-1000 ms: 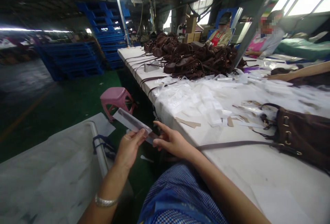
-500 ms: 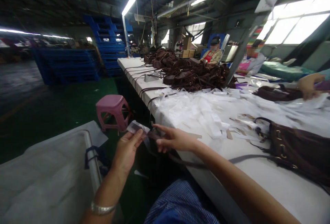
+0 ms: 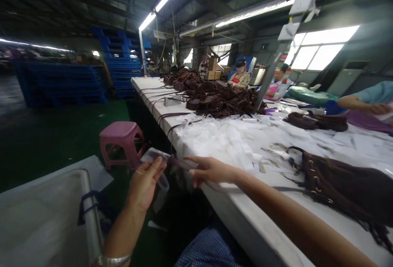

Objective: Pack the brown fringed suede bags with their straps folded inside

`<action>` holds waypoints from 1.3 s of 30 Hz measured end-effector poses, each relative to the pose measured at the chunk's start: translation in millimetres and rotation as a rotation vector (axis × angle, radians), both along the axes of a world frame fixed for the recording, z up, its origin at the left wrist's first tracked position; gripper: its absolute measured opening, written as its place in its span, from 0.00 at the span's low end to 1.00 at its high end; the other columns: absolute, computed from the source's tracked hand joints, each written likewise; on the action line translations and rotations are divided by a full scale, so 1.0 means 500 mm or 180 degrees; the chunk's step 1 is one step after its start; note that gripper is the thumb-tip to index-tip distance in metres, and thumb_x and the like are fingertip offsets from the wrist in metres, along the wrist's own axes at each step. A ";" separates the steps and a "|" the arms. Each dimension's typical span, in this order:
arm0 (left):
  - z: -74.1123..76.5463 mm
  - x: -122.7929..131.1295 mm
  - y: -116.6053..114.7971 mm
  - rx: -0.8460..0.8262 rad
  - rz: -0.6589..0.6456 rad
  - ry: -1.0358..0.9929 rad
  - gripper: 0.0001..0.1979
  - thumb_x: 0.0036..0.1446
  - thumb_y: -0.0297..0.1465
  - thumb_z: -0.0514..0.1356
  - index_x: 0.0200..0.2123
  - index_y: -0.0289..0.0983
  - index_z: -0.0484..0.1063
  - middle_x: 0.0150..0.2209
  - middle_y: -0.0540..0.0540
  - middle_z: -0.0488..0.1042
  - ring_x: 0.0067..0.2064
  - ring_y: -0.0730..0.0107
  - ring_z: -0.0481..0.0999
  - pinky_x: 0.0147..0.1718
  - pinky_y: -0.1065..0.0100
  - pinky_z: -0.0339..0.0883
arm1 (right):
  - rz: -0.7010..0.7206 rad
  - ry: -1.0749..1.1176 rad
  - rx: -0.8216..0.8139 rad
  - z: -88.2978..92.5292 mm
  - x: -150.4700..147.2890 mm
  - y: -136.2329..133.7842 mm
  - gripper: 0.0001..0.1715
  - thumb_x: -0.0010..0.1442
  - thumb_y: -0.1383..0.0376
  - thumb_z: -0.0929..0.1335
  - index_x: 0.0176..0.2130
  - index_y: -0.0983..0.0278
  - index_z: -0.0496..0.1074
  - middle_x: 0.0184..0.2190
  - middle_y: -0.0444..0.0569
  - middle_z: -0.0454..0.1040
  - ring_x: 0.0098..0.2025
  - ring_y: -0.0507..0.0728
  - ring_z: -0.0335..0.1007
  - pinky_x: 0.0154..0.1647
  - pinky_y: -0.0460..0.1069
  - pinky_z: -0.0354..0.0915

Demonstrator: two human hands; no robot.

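Observation:
My left hand (image 3: 143, 183) pinches a clear plastic sleeve (image 3: 150, 153) between thumb and fingers, off the table's near edge. A dark brown bag strap (image 3: 179, 163) runs from the sleeve to my right hand (image 3: 211, 170). My right fingers close on that strap, with the index finger stretched toward the sleeve. From there the strap trails over the table edge to a dark brown bag (image 3: 346, 183) with metal eyelets, lying on its side at the right. A loose strip of clear plastic (image 3: 162, 183) hangs below my hands. Whether the strap's end sits inside the sleeve is blurred.
On the white table (image 3: 245, 213) lie heaped clear plastic pieces (image 3: 215, 138) and a pile of brown bags (image 3: 211, 95). A pink stool (image 3: 119, 130) and a white-lined bin (image 3: 46, 218) stand left. Co-workers sit across; one person's arm (image 3: 362, 101) reaches in at right.
The view has swung slightly right, so the scene sits further left. Both hands keep hold of sleeve and strap; the loose plastic strip hangs more visibly below.

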State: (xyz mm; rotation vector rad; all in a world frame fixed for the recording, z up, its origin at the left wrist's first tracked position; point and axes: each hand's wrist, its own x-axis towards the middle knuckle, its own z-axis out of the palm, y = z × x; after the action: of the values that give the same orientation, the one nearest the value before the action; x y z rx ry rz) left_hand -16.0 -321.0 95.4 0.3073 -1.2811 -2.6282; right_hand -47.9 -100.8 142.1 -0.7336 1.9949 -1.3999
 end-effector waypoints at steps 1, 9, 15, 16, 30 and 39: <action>0.000 -0.004 -0.008 0.0033 0.0058 -0.0057 0.13 0.38 0.27 0.75 0.29 0.34 0.78 0.32 0.50 0.81 0.35 0.73 0.80 0.40 0.72 0.76 | -0.0015 -0.0024 0.0091 -0.006 0.004 0.015 0.40 0.65 0.56 0.67 0.69 0.61 0.50 0.27 0.44 0.77 0.25 0.50 0.70 0.28 0.45 0.67; -0.018 0.011 0.120 -0.0113 -0.0890 0.0076 0.13 0.43 0.33 0.74 0.33 0.35 0.80 0.37 0.46 0.82 0.39 0.69 0.81 0.45 0.70 0.74 | -0.0308 0.0772 0.0479 0.065 -0.002 0.002 0.40 0.62 0.60 0.70 0.68 0.61 0.55 0.27 0.43 0.78 0.20 0.47 0.60 0.24 0.42 0.59; -0.023 0.035 0.087 -0.2250 -0.1803 0.0152 0.22 0.54 0.49 0.63 0.32 0.35 0.79 0.34 0.40 0.81 0.36 0.60 0.81 0.29 0.69 0.72 | -0.0125 0.1101 0.1079 0.089 -0.015 0.065 0.15 0.63 0.60 0.67 0.39 0.69 0.78 0.26 0.46 0.78 0.21 0.47 0.61 0.23 0.42 0.57; -0.016 0.034 0.073 -0.2687 -0.1719 0.0212 0.23 0.55 0.51 0.60 0.32 0.35 0.79 0.33 0.40 0.81 0.35 0.59 0.80 0.27 0.68 0.71 | -0.0088 0.1105 0.1122 0.090 -0.013 0.076 0.14 0.63 0.60 0.67 0.38 0.69 0.78 0.26 0.46 0.78 0.20 0.47 0.61 0.23 0.42 0.57; 0.031 -0.061 0.035 -0.4090 -0.2851 0.0465 0.25 0.54 0.53 0.58 0.23 0.37 0.76 0.19 0.47 0.71 0.21 0.70 0.65 0.20 0.73 0.55 | 0.0021 0.0085 0.1220 0.084 0.032 0.244 0.13 0.62 0.60 0.69 0.37 0.68 0.76 0.25 0.42 0.73 0.24 0.47 0.64 0.28 0.43 0.61; 0.052 -0.051 0.221 -0.3853 -0.3163 0.0871 0.24 0.57 0.52 0.57 0.35 0.37 0.80 0.23 0.49 0.74 0.22 0.71 0.66 0.21 0.74 0.55 | -0.0016 0.0247 0.0887 0.034 0.043 0.273 0.12 0.60 0.58 0.71 0.38 0.66 0.75 0.26 0.41 0.77 0.27 0.48 0.71 0.33 0.43 0.63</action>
State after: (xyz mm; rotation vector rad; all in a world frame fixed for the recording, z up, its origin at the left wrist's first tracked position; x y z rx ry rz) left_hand -41.4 -210.7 121.5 -1.0428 -3.0092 -1.6311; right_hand -26.5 35.5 159.1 -0.6649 2.1953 -1.0794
